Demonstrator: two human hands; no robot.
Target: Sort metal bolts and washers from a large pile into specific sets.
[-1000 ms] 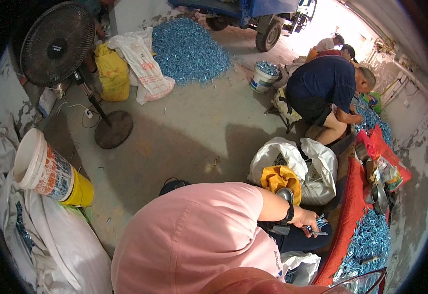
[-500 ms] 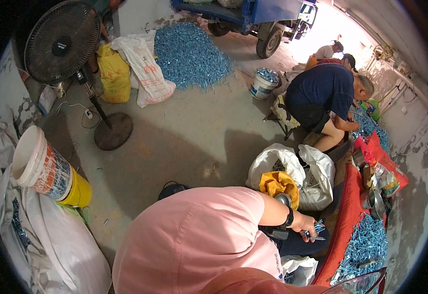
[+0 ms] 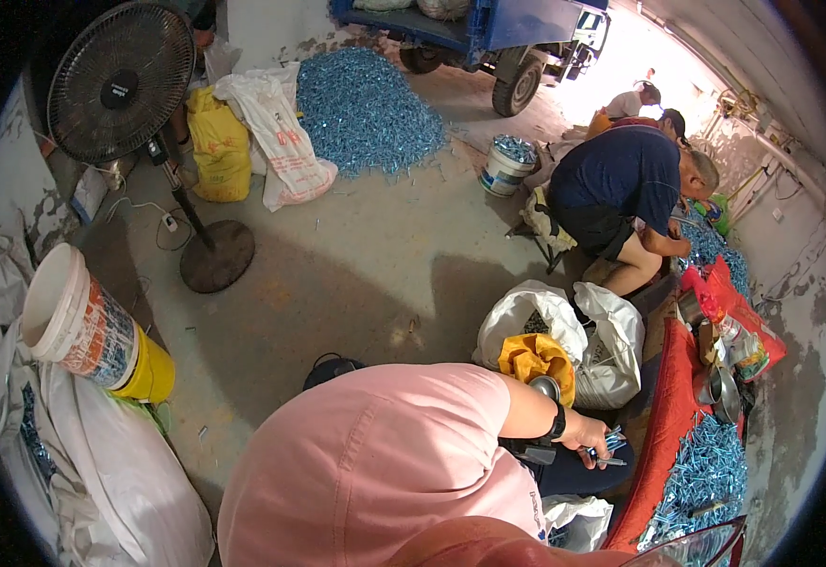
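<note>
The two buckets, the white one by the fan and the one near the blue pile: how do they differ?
The tilted bucket leans on white sacks, nested in a yellow one; its inside is hidden. The small bucket stands upright on the floor, heaped with blue pieces. Both are white.

Sunlit concrete floor (image 3: 356, 255), standing fan (image 3: 120, 80)

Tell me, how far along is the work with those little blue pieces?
Done: a white bucket already holds blue pieces. In hand: the pink-shirted person's hand grips a few. Left: plenty, a big blue pile on the floor and more heaped by the red mat.
</note>
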